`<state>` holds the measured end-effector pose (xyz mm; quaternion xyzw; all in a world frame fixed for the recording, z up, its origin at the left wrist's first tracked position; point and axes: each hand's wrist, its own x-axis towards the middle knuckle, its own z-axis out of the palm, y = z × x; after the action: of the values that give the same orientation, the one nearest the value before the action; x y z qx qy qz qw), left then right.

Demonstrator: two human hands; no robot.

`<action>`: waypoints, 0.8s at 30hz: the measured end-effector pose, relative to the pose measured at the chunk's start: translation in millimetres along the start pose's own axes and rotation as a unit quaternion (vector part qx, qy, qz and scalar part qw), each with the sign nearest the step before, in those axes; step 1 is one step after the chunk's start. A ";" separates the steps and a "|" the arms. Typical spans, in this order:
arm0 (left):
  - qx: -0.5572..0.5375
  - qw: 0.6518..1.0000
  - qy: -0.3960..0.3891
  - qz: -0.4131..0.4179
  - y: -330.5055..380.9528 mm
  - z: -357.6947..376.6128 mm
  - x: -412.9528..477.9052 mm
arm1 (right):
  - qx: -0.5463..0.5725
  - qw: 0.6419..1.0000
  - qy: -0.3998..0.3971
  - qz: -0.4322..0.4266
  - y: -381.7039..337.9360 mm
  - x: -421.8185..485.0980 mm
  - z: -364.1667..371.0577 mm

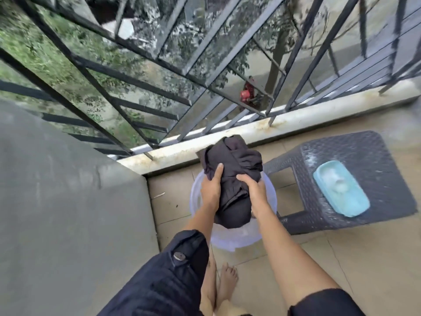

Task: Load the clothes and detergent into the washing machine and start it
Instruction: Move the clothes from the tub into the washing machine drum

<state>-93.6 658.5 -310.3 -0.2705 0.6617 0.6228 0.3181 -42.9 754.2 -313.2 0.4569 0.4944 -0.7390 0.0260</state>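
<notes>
A bundle of dark clothes [237,165] hangs above a pale translucent basin [230,238] on the tiled balcony floor. My left hand [211,190] grips the bundle's left side, thumb up across the cloth. My right hand [254,190] grips its right side, fingers curled into the fabric. The lower end of the clothes droops into the basin. No washing machine or detergent shows in this view.
A dark woven plastic stool [355,147] stands right of the basin with a light blue tray [340,189] on top. A grey wall [68,201] rises at the left. Black metal railing [205,76] and a stained ledge [262,131] close the balcony ahead. My bare feet [224,286] stand below.
</notes>
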 end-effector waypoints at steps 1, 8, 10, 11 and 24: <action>0.014 1.000 0.017 0.004 14.1 -1.2 -16.6 | 0.001 1.000 -0.013 -0.002 -14.6 -13.6 1.9; 0.078 0.988 0.079 0.105 92.9 -9.8 -107.6 | -0.003 0.996 -0.078 0.035 -103.4 -92.5 3.8; 0.077 0.984 0.091 0.133 116.7 -11.6 -131.5 | -0.009 0.996 -0.084 0.028 -120.7 -109.3 9.7; 0.076 0.982 0.099 0.140 128.4 -14.1 -142.5 | -0.008 0.995 -0.092 0.021 -129.5 -118.8 14.3; 0.002 0.981 0.108 0.161 214.3 -97.7 -229.1 | -0.047 0.988 -0.142 -0.039 -196.3 -220.1 105.0</action>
<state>-114.3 569.1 5.2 -0.2254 0.7280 0.6319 0.1411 -79.5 684.0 -10.3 0.3264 0.5377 -0.7723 0.0886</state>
